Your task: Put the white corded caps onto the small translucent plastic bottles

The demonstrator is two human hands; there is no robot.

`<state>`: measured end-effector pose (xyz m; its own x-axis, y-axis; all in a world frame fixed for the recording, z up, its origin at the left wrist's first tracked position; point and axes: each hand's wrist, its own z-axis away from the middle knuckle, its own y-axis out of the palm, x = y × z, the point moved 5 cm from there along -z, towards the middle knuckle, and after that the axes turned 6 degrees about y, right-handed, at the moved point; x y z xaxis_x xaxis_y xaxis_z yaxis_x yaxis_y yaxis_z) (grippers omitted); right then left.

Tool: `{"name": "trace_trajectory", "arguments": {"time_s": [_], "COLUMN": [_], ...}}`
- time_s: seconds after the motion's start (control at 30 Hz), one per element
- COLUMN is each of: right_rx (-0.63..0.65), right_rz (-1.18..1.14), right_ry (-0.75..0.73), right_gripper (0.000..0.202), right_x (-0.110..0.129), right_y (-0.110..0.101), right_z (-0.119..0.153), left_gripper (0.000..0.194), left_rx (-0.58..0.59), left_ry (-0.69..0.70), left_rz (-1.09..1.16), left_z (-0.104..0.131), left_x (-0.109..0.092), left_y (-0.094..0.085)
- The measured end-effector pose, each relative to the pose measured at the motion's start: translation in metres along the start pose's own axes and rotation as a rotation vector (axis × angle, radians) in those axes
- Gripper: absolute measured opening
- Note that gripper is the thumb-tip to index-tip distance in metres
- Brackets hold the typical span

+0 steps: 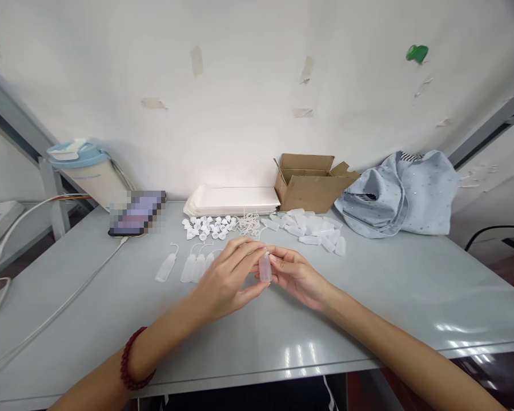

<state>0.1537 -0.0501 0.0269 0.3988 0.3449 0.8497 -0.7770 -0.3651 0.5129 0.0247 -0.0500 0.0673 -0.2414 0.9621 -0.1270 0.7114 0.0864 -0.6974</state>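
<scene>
Between my two hands, over the middle of the table, a small translucent plastic bottle (265, 268) stands upright. My left hand (229, 274) grips it, thumb near its base and fingers at its top. The fingers of my right hand (297, 274) pinch near the bottle's neck from the right, partly hiding it. A thin white string end (261, 231) shows just above my fingers. Left of my hands lie several similar bottles (189, 267) with strings at their necks, one bottle (166, 267) apart from the others.
Behind my hands lie white caps (205, 226), a heap of strings (248, 224) and loose bottles (312, 225). Farther back are stacked white envelopes (235, 197), an open cardboard box (310, 191) and light blue cloth (424, 194). A phone (137, 214) with cable and a tumbler (92, 174) stand left.
</scene>
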Motion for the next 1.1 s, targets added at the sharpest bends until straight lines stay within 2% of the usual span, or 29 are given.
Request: {"name": "trace_trajectory", "arguments": {"time_s": [0.1,0.2,0.33,0.43,0.6,0.7,0.9,1.1], "right_rx": [0.012,-0.025,-0.111,-0.155,-0.19,-0.206,-0.22,-0.267], "right_rz": [0.091,0.221,0.323,0.337,0.343,0.345,0.354,0.377], "right_ry": [0.005,0.041,0.068,0.057,0.032,0.035,0.033,0.024], "right_gripper": [0.035,0.04,0.034,0.027,0.023,0.022,0.023,0.025], "right_x": [-0.003,-0.004,-0.001,0.001,0.004,0.005,0.007,0.009], "right_y": [0.0,-0.002,-0.005,-0.008,-0.013,-0.014,-0.017,-0.02], "right_z": [0.0,0.0,0.001,0.001,0.001,0.001,0.001,0.001], "left_gripper": [0.04,0.04,0.044,0.048,0.045,0.045,0.04,0.039], "left_rx": [0.079,0.218,0.377,0.526,0.625,0.638,0.665,0.678], "left_ry": [-0.126,-0.294,-0.53,-0.662,-0.66,-0.675,-0.597,-0.583], "left_rz": [0.067,0.102,0.115,0.158,0.202,0.204,0.185,0.151], "left_z": [0.0,0.006,0.023,0.036,0.043,0.046,0.048,0.046], "left_x": [0.01,0.031,0.066,0.078,0.073,0.072,0.072,0.07], "left_y": [-0.005,-0.015,-0.031,-0.032,-0.026,-0.022,-0.018,-0.021]}}
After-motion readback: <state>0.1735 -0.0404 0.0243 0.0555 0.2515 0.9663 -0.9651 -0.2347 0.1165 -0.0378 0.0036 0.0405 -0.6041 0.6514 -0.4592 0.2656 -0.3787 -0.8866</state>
